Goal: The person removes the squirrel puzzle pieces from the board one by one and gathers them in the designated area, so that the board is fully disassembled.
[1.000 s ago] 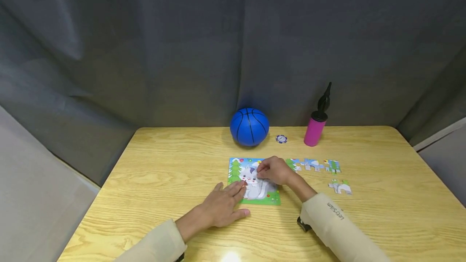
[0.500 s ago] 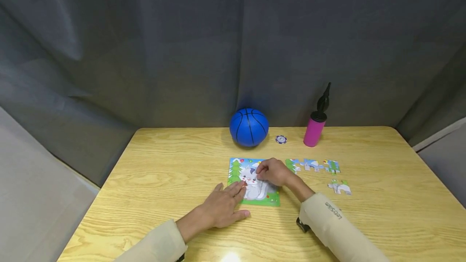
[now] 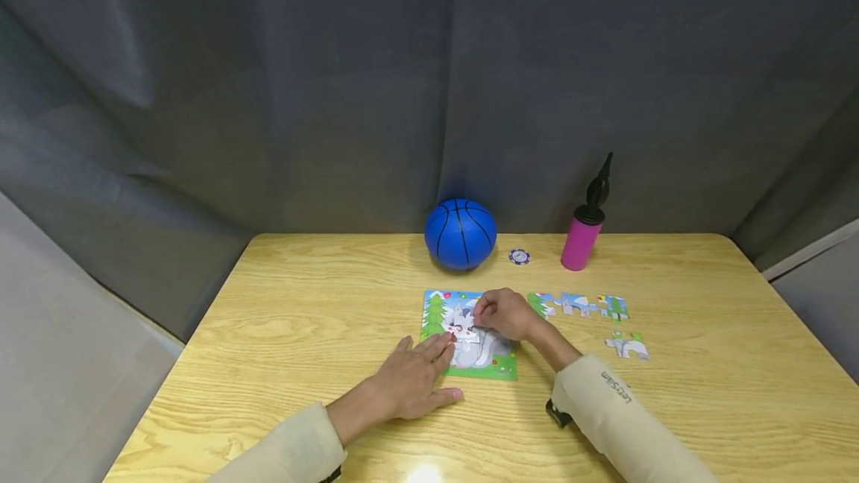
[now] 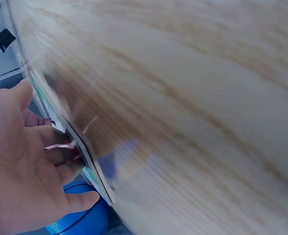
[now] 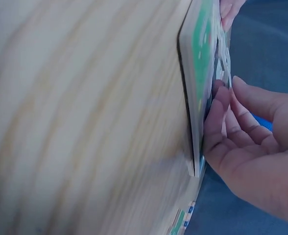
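On the bench [image 3: 322, 304], nearer you than the blue basketball [image 3: 460, 234], lies the puzzle board [image 3: 490, 373]. Your left hand [image 3: 412, 380] has fingers laid out over its left part, not gripping. Your right hand [image 3: 508, 316] pinches a kitten section [image 3: 461, 326] by its upper right side; exact fingertip contact is hidden. Just changed: half a second ago the kitten looked continuous; now a break crosses its face and chest, and the right wrist view shows pieces raised off the board. Probably means that section isn't seated flush. Loose pieces [image 3: 576, 304] lie untouched to the right.
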Demonstrator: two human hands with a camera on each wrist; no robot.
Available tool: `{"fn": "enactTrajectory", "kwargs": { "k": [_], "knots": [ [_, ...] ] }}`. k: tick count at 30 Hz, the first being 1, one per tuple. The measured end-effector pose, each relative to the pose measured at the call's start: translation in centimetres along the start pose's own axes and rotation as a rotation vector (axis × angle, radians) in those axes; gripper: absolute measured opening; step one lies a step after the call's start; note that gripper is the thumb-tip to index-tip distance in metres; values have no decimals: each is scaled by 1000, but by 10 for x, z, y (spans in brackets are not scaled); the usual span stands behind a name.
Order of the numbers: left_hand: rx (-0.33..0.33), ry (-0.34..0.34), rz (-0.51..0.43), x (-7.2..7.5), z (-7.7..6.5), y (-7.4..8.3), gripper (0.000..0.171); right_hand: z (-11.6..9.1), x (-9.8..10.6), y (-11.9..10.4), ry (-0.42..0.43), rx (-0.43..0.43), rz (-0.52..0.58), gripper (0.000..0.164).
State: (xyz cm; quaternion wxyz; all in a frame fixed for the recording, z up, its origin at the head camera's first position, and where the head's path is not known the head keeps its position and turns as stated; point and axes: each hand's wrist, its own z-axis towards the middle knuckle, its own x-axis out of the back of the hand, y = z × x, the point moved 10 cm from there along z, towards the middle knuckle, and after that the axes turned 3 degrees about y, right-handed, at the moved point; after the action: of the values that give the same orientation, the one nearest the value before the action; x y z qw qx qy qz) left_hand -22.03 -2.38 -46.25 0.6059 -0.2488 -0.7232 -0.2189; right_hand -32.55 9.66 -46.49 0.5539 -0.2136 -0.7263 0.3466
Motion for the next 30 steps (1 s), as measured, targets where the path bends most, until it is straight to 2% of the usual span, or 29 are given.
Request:
{"fn": "enactTrajectory", "kwargs": {
  "k": [7, 15, 22, 30],
  "knots": [
    [-1, 0, -6, 2, 1, 2, 77, 0, 1, 3, 20, -57, 72, 8],
    [2, -11, -7, 0, 1, 2, 78, -8, 10, -1, -8, 20, 199, 9],
    [9, -31, -30, -1, 0, 2, 78, -20, 36, 6, -22, 49, 216, 12],
    [20, -48, -66, -2, -1, 1, 77, -30, 64, 27, -1, 9, 186, 13]
  ]
}}
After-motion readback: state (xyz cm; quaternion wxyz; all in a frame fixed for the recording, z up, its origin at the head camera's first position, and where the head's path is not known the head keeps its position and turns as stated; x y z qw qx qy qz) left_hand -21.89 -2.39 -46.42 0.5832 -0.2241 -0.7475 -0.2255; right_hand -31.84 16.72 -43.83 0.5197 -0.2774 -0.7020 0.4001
